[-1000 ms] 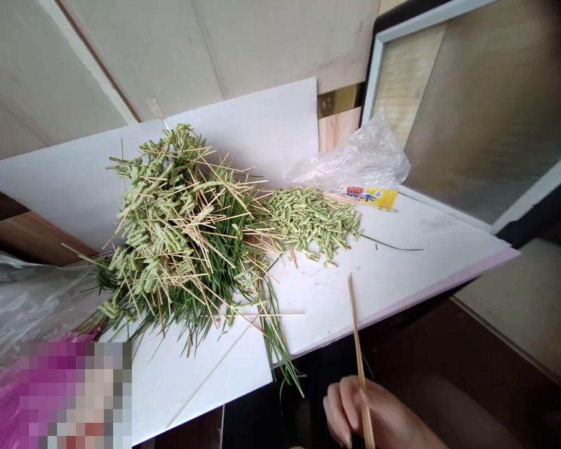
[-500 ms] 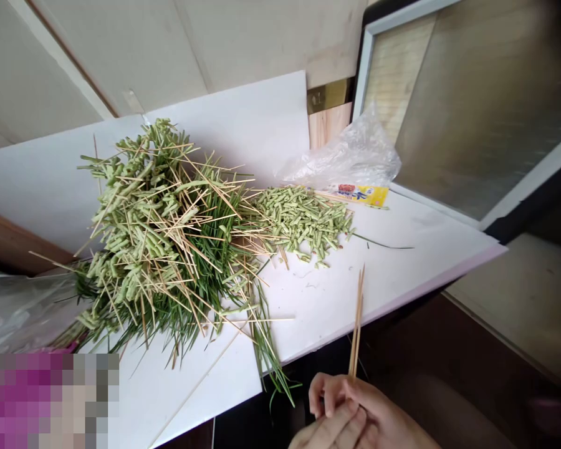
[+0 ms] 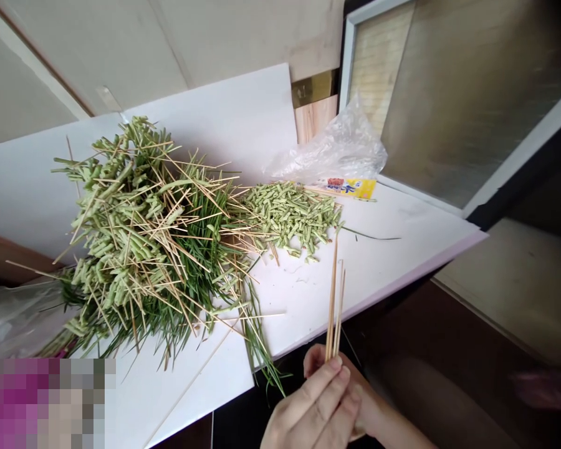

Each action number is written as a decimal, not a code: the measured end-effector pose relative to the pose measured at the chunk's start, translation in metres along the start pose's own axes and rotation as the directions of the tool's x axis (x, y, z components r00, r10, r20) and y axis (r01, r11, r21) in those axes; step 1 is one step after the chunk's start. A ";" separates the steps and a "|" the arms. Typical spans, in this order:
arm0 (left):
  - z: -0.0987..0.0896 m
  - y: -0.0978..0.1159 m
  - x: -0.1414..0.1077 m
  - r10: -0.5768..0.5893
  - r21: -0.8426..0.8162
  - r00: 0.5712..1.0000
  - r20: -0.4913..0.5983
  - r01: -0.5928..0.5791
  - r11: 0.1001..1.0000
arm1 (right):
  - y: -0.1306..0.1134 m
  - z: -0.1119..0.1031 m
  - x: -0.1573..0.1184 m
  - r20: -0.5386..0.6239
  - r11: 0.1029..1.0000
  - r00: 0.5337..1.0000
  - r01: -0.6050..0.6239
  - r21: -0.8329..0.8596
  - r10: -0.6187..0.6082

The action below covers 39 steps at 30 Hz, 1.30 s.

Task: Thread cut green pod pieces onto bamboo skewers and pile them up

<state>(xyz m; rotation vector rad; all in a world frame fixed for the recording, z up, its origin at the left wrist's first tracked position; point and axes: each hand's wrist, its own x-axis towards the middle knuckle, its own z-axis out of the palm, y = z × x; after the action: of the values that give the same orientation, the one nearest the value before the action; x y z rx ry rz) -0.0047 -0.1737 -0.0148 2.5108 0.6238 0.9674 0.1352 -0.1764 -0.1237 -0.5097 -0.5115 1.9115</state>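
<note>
Bright, even light, faint shadows; wide-angle distortion slants the bench [image 3: 378, 262]; the hands [image 3: 313, 405] look soft; a pixelated patch [image 3: 42, 402] hides the lower left.

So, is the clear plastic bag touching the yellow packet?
Touching: the head view shows the clear plastic bag resting on the top edge of the yellow packet.

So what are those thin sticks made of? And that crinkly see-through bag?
The thin skewers look like bare wood or bamboo: pale tan, matte and unpainted, though this view can't settle which. The crinkly bag looks like thin clear plastic: you can see through it, and its glossy folds catch the light.
</note>
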 end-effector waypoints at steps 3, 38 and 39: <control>-0.007 0.001 0.015 0.002 -0.109 0.991 0.134 0.013 0.994 | -0.007 0.003 -0.001 -0.008 0.970 1.000 -0.012 0.243 0.014; 0.038 -0.011 -0.054 -0.946 -0.965 0.204 0.253 0.124 -0.231 | -0.030 0.011 -0.007 0.090 0.944 0.995 0.006 0.329 -0.038; 0.034 -0.010 -0.057 -0.928 -0.958 0.238 0.285 0.111 -0.266 | -0.030 0.011 -0.007 0.086 0.945 0.996 0.007 0.326 -0.036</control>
<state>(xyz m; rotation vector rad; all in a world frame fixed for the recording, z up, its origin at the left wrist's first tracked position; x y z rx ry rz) -0.0212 -0.2016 -0.0736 0.2283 0.9401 1.1226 0.1538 -0.1730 -0.0975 -0.2015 -0.2483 1.9548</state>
